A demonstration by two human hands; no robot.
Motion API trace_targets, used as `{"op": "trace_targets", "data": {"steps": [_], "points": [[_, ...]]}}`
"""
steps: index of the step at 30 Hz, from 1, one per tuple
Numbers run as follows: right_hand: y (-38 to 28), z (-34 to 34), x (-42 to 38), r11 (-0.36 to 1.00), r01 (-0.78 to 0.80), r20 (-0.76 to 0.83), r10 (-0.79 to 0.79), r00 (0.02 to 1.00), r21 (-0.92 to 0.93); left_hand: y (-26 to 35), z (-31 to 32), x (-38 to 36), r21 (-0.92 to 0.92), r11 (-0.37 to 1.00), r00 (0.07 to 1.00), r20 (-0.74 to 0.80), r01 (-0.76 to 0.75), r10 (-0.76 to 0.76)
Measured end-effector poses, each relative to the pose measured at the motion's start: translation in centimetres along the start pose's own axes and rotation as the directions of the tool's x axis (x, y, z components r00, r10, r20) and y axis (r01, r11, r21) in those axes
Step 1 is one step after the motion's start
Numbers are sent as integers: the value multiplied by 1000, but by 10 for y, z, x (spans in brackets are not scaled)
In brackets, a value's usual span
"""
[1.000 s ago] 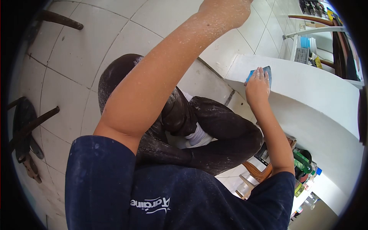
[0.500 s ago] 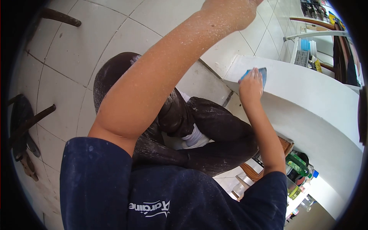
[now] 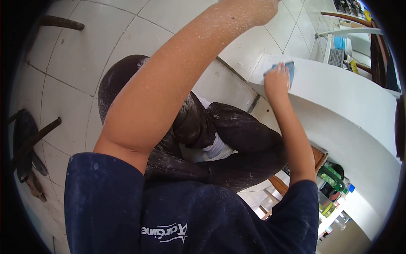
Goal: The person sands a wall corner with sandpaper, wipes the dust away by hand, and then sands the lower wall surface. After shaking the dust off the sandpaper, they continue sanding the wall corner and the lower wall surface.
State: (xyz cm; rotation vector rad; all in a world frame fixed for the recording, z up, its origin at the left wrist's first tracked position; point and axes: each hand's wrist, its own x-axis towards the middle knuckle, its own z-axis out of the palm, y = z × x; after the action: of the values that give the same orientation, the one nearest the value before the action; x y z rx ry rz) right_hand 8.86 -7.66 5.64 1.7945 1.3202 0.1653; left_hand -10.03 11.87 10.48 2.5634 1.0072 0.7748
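My right hand (image 3: 277, 80) lies over a flat blue-grey piece (image 3: 289, 70) that looks like sandpaper. Its fingers press this sheet against the top of a curved white ledge (image 3: 330, 82), close to the ledge's end. Across the view reaches my left arm, dusted with white specks. Only part of my left hand (image 3: 265, 12) shows at the top edge; its fingers are out of frame, so what it touches is hidden.
My folded legs in dark, dusty trousers (image 3: 249, 131) rest on the tiled floor (image 3: 72, 55). Dark furniture legs (image 3: 63, 22) and a sandal (image 3: 26, 135) are at the left. Bottles and a green item (image 3: 332, 178) stand below the ledge's right part. A rack (image 3: 337, 57) stands beyond it.
The whole view has shifted slightly, so the ledge and my right hand appear a little higher. My right hand stays on the blue-grey sheet near the ledge's end.
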Motion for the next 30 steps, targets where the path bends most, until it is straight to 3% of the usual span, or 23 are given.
{"op": "trace_targets", "data": {"steps": [3,6,9,12,15,18,21,25,30], "points": [[1,-1,47,1000,-7,94,4,996,28,5,0,-3,-357,903,971,85,239,-223],[-2,-11,33,1000,21,203,-19,979,-11,10,-44,-15,-472,801,918,320,368,-233],[1,-9,-12,998,53,132,-50,990,-19,11,-62,-14,-484,764,895,344,427,-283],[3,12,-13,997,72,40,-70,997,-38,13,-32,-3,-451,785,906,194,424,-378],[-1,3,36,999,36,72,-36,997,2,8,-24,-11,-417,839,929,272,349,-252],[-4,8,50,999,-1,66,-1,998,32,10,-10,-4,-309,877,899,358,368,-251],[-4,-21,-3,996,85,193,-90,977,32,4,5,-1,-236,954,965,229,185,-131],[-3,17,-18,997,72,46,-71,996,-13,4,-21,-1,-292,901,893,410,321,-185],[-18,21,64,997,-40,2,40,999,59,7,7,-6,-169,891,800,533,421,-276]]}}
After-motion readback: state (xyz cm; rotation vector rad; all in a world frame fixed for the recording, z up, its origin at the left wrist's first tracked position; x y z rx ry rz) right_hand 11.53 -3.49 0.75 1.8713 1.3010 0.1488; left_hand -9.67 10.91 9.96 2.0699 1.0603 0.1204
